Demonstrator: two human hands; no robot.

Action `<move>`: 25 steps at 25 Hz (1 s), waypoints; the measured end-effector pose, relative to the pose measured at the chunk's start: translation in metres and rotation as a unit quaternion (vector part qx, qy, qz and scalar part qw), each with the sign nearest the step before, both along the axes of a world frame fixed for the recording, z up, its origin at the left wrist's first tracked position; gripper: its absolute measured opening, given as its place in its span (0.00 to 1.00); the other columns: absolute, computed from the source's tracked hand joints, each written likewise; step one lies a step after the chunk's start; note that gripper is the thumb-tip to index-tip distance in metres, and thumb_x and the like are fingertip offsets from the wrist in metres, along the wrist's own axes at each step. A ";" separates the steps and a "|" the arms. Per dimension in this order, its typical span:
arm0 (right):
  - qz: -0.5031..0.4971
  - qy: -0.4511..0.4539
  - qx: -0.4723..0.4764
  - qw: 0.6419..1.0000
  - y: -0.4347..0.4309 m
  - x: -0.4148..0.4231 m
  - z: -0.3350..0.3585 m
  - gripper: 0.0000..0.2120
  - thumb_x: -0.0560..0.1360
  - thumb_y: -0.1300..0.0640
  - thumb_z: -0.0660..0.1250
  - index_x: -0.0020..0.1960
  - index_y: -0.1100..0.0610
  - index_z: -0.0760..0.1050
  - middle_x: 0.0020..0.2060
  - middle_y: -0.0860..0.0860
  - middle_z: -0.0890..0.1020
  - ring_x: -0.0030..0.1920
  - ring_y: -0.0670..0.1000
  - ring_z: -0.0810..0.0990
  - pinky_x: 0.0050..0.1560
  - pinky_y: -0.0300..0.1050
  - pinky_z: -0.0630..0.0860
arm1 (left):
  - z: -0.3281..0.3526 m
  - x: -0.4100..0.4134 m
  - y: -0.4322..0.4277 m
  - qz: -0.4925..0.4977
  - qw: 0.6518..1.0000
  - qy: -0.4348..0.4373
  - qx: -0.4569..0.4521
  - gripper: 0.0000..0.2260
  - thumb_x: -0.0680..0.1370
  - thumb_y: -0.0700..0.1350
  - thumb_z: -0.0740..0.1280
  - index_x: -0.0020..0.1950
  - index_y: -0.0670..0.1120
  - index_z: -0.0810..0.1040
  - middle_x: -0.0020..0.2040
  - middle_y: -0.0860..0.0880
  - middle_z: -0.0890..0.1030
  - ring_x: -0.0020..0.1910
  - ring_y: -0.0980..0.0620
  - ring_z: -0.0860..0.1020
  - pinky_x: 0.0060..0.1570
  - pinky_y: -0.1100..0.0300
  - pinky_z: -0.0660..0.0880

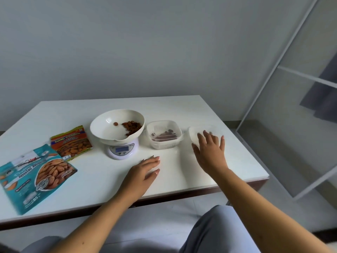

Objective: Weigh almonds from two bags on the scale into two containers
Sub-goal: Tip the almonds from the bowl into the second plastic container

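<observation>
- Two almond bags lie flat on the bench (94, 181), on its left side. The teal bag (36, 176), printed "Roasted Almonds", is nearest me by the left edge. The orange bag (72, 143) is just behind it, toward the scale. Can't tell if their corners touch.
- The scale (121, 149) sits mid-bench, right of the orange bag. Its display (121, 149) is lit bluish, digits unreadable.
- A white bowl (107, 133) sits on top of the scale, spout facing me. A pile of almonds (132, 127) lies against the bowl's right wall, with a lone almond (115, 123) apart, nearer the centre.
- The first container (164, 144), white with a slotted insert, is just right of the scale. A thin layer of dark almonds covers its bottom.
- The second container (194, 133) is right of the first, near the bench's right edge. It is blurred and part-covered by my hand, so contents can't be told.
- My left hand (144, 172) is palm down on the bench in front of the scale. Its fingers (154, 160) are straight and released, grasping nothing.
- My right hand (209, 154) is over the second container, palm down. Its fingers (207, 136) are spread and straight, not clenched. Can't tell if they touch the rim.
- A white shelf frame (291, 75) stands off to the right of the bench.
</observation>
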State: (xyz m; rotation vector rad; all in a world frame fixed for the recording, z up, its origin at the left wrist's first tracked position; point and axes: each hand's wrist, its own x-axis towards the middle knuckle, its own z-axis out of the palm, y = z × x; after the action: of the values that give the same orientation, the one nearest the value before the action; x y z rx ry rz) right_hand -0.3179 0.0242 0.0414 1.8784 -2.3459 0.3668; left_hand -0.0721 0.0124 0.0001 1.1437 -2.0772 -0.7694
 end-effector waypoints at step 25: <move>0.000 -0.560 -0.036 0.828 0.047 0.115 0.001 0.10 0.80 0.53 0.59 0.56 0.58 0.71 0.43 0.54 0.79 0.34 0.48 0.78 0.35 0.39 0.77 | 0.056 0.056 0.024 0.016 0.977 -0.212 0.011 0.56 0.56 0.81 0.57 0.78 0.55 0.50 0.77 0.57 0.47 0.77 0.53 0.46 0.74 0.53 0.53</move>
State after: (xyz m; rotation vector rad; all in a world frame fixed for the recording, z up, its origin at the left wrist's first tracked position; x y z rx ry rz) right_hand -0.2024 0.0717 0.0423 1.8474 -2.7851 1.9807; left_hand -0.0161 0.0361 0.0558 1.4503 -2.3899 -0.5686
